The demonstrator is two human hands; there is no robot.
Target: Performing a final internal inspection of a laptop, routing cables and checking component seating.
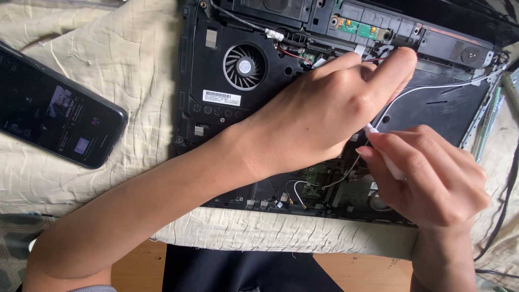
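An opened black laptop chassis (216, 116) lies on a cream cloth, its round cooling fan (244, 66) and green circuit boards exposed. My left hand (330, 108) reaches across it, fingers pressed down on the inner parts near a thin white cable (443, 86). My right hand (432, 176) grips a slim white tool (385, 148), its tip pointing in under the left palm. Loose thin wires with small gold ends (297, 194) lie near the chassis's front edge. What the tool's tip touches is hidden by my left hand.
A black smartphone (51, 111) with a dim screen rests on the cloth (108, 48) to the left. Two speakers (467, 53) sit along the chassis's far edge. A metal hinge bracket (484, 105) and a dark cable (508, 189) run down the right side. Wooden floor shows below.
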